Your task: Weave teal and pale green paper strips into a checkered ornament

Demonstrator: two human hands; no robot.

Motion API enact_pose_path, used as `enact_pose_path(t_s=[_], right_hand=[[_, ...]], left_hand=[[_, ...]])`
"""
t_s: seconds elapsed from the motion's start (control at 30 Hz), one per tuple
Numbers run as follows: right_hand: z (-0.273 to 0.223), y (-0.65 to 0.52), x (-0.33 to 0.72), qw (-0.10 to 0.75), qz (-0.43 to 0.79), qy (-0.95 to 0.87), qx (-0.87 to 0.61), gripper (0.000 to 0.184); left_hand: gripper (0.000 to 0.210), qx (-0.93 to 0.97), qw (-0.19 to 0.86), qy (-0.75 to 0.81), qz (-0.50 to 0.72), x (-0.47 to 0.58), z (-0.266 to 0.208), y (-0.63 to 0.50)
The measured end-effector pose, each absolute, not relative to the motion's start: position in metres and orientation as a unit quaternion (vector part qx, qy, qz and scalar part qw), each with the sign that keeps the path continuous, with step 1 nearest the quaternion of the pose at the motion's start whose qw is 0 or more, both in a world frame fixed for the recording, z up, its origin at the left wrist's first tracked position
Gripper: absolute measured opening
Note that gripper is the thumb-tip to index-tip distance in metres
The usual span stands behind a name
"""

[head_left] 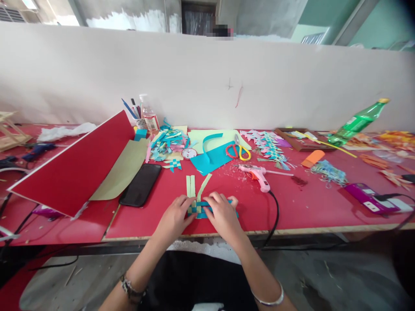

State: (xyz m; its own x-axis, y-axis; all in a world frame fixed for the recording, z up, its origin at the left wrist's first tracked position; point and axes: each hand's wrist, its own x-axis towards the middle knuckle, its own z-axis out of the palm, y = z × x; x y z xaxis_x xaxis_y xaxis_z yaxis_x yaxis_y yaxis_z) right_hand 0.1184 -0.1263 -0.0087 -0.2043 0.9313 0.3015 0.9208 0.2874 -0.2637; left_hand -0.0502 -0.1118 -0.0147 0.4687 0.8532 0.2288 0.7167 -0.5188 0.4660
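Observation:
Near the table's front edge lies a small woven piece of paper strips (199, 209), teal running crosswise and pale yellow-green running away from me. Three pale strip ends stick out beyond its far side. My left hand (175, 214) grips the left end, thumb and fingers closed on the weave. From the right, my right hand (224, 214) has its fingers curled over the teal strips and pinches at them. Parts of the weave are hidden beneath both hands. A pink glue gun (261, 175) rests just beyond my right hand.
Scissors (240, 152) lie on teal paper (212, 157). Left are a black phone (141, 185), a propped red board (78, 164) and cut strips (167, 144). Woven fish-bone-like pieces (267, 144), a purple device (369, 198) and a green bottle (358, 123) are right. The glue gun's cord (277, 207) hangs over the edge.

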Motion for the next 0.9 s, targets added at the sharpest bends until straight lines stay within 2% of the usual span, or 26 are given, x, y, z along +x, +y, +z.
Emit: enact_pose_path(t_s=[0.2,0.47,0.77,0.9], right_hand=[[-0.006,-0.121,0.124,0.218,0.079,-0.791,-0.566,0.011],[-0.012,-0.119,0.126,0.238,0.097,-0.792,-0.554,0.009],[0.001,-0.109,0.125,0.180,0.059,-0.831,-0.523,0.030],[0.001,-0.090,0.125,0.145,0.056,-0.854,-0.497,0.032]], left_hand=[[0.042,0.873,0.148,0.437,0.155,-0.051,-0.013,-0.106],[0.038,0.874,0.137,0.443,0.144,-0.051,-0.012,-0.107],[0.042,0.875,0.143,0.443,0.137,-0.052,-0.014,-0.104],[0.040,0.873,0.147,0.444,0.139,-0.051,-0.012,-0.105]])
